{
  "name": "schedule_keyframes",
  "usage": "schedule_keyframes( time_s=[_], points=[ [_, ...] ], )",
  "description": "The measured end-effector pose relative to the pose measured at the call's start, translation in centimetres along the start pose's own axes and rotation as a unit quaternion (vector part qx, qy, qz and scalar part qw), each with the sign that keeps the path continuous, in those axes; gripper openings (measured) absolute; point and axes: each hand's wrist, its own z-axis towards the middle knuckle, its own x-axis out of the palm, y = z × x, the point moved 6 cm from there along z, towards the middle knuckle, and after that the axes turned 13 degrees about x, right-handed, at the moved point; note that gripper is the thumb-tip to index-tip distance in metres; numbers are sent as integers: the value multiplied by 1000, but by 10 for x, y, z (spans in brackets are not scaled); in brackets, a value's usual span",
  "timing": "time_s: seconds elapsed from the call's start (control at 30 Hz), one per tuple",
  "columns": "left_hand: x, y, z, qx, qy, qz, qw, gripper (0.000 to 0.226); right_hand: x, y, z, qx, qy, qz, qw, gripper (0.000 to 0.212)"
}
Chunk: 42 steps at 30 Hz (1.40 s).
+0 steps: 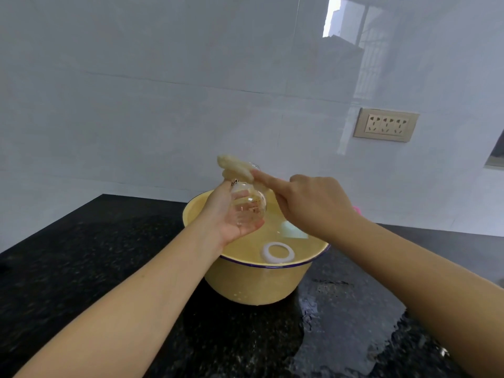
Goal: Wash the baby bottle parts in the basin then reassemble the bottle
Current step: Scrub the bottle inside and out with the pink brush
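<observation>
2 hands meet above the round yellow enamel basin (272, 285). The left hand (227, 216) grips the clear glass baby bottle (248, 207), and the right hand (313, 205) pinches a pale wet cloth (236, 167) at its mouth. Wet glass could slip and strike the rim, where 1 white plastic ring (278, 252) floats.

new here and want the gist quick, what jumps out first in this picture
At centre, over the yellow basin, the left hand grips a clear bottle while the right hand presses a pale cloth into its mouth. A white ring sits in the basin's water, and a puddle shines on the black counter at right.
</observation>
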Motion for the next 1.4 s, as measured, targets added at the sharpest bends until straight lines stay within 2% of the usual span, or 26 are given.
schedule_keyframes(
  time_s=[0.13, 0.23, 0.3, 0.37, 0.47, 0.57, 0.67, 0.83, 0.9, 0.97, 1.1, 1.23, 1.4],
  points=[
    [4, 1, -3, -4, 10, -2, 1000, 52, 4, -6, 11, 52, 21, -7, 998, 57],
    [3, 1, -4, -9, -1, -17, 1000, 63, 3, -4, 6, 66, 42, 17, 997, 53],
    [-2, 0, -3, -5, -21, -65, 998, 62, 8, -3, -5, 44, 59, 65, 995, 48],
    [-5, -1, -2, 3, -41, -122, 992, 57, 5, -2, -18, 33, 56, 116, 991, 55],
    [-8, -3, -1, 15, -45, -141, 989, 61, 9, -10, -31, 39, 76, 172, 982, 53],
    [-4, -4, -3, 19, -27, -126, 991, 68, 9, -16, -33, 39, 68, 199, 977, 51],
    [0, -5, -2, 18, -1, -122, 992, 78, 8, -14, -28, 45, 53, 175, 982, 49],
    [7, -5, -3, 25, 65, -94, 993, 82, 15, -18, -10, 93, 60, 174, 978, 53],
    [10, -4, -3, 25, 90, -68, 993, 75, 16, -18, -3, 104, 57, 165, 979, 53],
    [10, -2, -2, 19, 95, -43, 994, 60, 17, -19, 3, 121, 63, 170, 976, 53],
    [8, 2, 2, 1, 96, -14, 995, 46, 20, -18, 7, 140, 93, 206, 964, 52],
    [-1, 1, 4, 16, 41, 29, 999, 35, 21, -18, -1, 144, 112, 247, 952, 51],
    [-8, -5, 8, 57, -18, -20, 998, 36, 11, -15, -27, 118, 109, 251, 955, 50]
  ],
)
